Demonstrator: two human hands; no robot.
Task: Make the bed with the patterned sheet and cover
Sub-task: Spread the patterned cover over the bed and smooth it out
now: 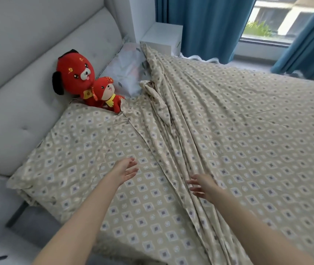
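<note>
A beige sheet with a diamond pattern [248, 142] lies spread over the bed. A long bunched ridge of the same patterned cloth [173, 131] runs from the headboard end down toward me. A pillow in the same pattern [72, 150] lies at the near left. My left hand [126, 170] hovers just above the cloth, fingers straight, left of the ridge. My right hand [202, 185] reaches over the ridge with its fingers spread and holds nothing.
Two red plush dogs [87, 83] lean on the grey padded headboard [28, 77]. A pale floral pillow [127, 71] sits behind them. A white nightstand [163, 38], blue curtains [205, 25] and a window [274, 20] stand beyond the bed.
</note>
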